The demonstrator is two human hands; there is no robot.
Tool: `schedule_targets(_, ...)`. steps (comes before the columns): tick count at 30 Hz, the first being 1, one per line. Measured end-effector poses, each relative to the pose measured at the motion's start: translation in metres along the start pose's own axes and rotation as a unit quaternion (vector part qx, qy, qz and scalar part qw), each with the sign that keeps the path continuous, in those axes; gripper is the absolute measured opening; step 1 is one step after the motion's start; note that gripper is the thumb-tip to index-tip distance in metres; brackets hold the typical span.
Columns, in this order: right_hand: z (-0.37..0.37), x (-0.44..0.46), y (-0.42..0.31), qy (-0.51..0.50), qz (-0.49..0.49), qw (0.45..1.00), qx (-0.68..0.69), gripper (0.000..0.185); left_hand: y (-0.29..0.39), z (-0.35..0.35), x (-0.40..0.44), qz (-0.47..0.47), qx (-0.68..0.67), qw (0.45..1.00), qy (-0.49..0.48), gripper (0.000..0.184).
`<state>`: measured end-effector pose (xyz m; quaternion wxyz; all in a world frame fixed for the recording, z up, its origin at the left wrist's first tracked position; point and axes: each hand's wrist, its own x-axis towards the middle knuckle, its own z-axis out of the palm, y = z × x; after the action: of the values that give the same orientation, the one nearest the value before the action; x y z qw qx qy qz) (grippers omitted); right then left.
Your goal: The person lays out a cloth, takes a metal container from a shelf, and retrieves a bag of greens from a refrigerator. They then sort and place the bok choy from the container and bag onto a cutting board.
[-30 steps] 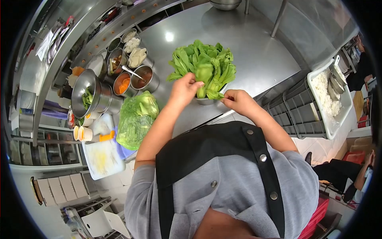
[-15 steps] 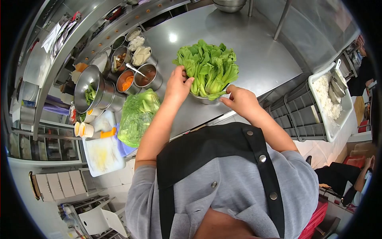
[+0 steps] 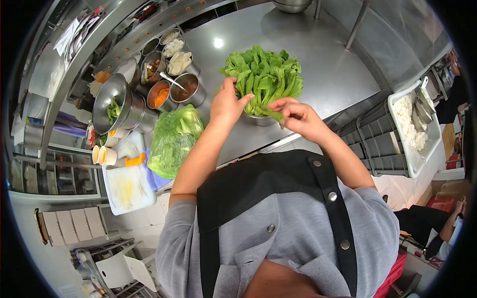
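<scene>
A big bunch of leafy greens [image 3: 263, 74], with pale green stems towards me, fills a metal bowl [image 3: 259, 120] on the steel counter. Against its left side rests my left hand [image 3: 227, 105], thumb spread from the fingers; its fingertips are partly hidden by leaves. At the front right, my right hand [image 3: 300, 118] pinches a single green leaf [image 3: 271, 113] between thumb and fingers, at the bowl's rim. To the left of my left forearm lies a plastic bag of lettuce [image 3: 176, 136].
Metal pots with a spoon [image 3: 171, 81], carrots [image 3: 161, 97] and white slices [image 3: 180, 63] crowd the left. A large metal bowl [image 3: 112, 94] and a cutting board [image 3: 128, 186] with an orange-handled knife [image 3: 134, 160] are nearer. At right, a white tub [image 3: 395, 107] sits on grey crates [image 3: 370, 141].
My right hand has moved slightly up and closed on a leaf, drawing it over the rim. My left thumb has spread further across the greens. The view has shifted slightly.
</scene>
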<state>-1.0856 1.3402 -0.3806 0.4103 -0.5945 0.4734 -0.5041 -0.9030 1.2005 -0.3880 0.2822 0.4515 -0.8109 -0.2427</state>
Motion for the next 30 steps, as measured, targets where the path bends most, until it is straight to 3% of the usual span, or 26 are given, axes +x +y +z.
schedule_targets(1, 0.002, 0.004, 0.002, -0.004, 0.004, 0.994, 0.105, 0.006, -0.002, 0.001, 0.003, -0.014, -0.028, 0.999, -0.023, 0.048)
schedule_targets(2, 0.004, 0.008, 0.001, -0.005, 0.004, 0.995, 0.104, 0.006, -0.004, 0.003, 0.005, -0.028, -0.055, 0.997, -0.046, 0.046)
schedule_targets(3, 0.006, 0.012, -0.001, 0.026, 0.030, 0.972, 0.230, 0.005, -0.008, 0.005, 0.007, -0.028, -0.056, 0.997, -0.045, 0.046)
schedule_targets(4, 0.008, 0.016, -0.002, 0.057, 0.056, 0.933, 0.351, 0.006, -0.013, 0.008, 0.009, -0.028, -0.206, 0.978, -0.006, 0.045)
schedule_targets(5, 0.007, 0.021, -0.003, 0.056, 0.056, 0.933, 0.350, 0.006, -0.015, 0.009, 0.009, -0.027, -0.351, 0.935, 0.034, 0.043)
schedule_targets(7, 0.007, 0.032, -0.003, 0.109, 0.063, 0.918, 0.376, 0.018, 0.006, -0.011, 0.004, -0.053, -0.408, 0.910, 0.046, 0.042)
schedule_targets(8, 0.013, 0.036, -0.008, 0.106, 0.063, 0.919, 0.375, 0.018, 0.015, -0.020, 0.001, -0.077, -0.463, 0.881, 0.056, 0.040)
schedule_targets(10, 0.026, 0.044, -0.022, 0.160, -0.015, 0.978, 0.133, 0.023, 0.022, -0.027, -0.002, -0.071, -0.480, 0.873, 0.055, 0.040)
schedule_targets(12, 0.028, 0.047, -0.023, 0.126, -0.010, 0.990, 0.067, 0.033, 0.036, -0.032, -0.009, -0.067, -0.508, 0.856, 0.067, 0.042)
schedule_targets(14, 0.030, 0.052, -0.030, 0.072, -0.026, 0.982, -0.173, 0.037, 0.036, -0.029, -0.015, -0.036, -0.502, 0.860, 0.083, 0.043)
schedule_targets(16, 0.032, 0.058, -0.023, 0.065, 0.000, 0.985, -0.162, 0.032, 0.032, -0.023, -0.019, -0.005, -0.494, 0.864, 0.098, 0.044)
schedule_targets(18, 0.034, 0.062, -0.023, 0.080, -0.030, 0.991, -0.101, 0.026, 0.025, -0.015, -0.021, 0.048, -0.501, 0.845, 0.179, 0.039)
schedule_targets(20, 0.037, 0.065, -0.018, 0.088, -0.037, 0.992, -0.084, 0.026, 0.021, -0.013, -0.028, 0.032, -0.504, 0.842, 0.191, 0.040)
schedule_targets(22, 0.041, 0.069, -0.019, 0.094, -0.041, 0.992, -0.067, 0.025, 0.020, -0.022, -0.035, -0.175, -0.622, 0.760, -0.066, 0.044)
schedule_targets(25, 0.045, 0.074, -0.026, 0.058, -0.058, 0.991, -0.109, 0.025, 0.014, -0.021, -0.038, -0.163, -0.619, 0.768, -0.009, 0.033)
schedule_targets(27, 0.044, 0.081, -0.025, 0.024, 0.044, 0.999, -0.011, 0.021, 0.005, -0.025, -0.038, -0.149, -0.613, 0.776, 0.008, 0.029)
schedule_targets(30, 0.046, 0.093, -0.007, 0.040, 0.017, 0.999, 0.007, 0.018, 0.000, -0.036, -0.039, -0.172, -0.619, 0.766, 0.026, 0.029)
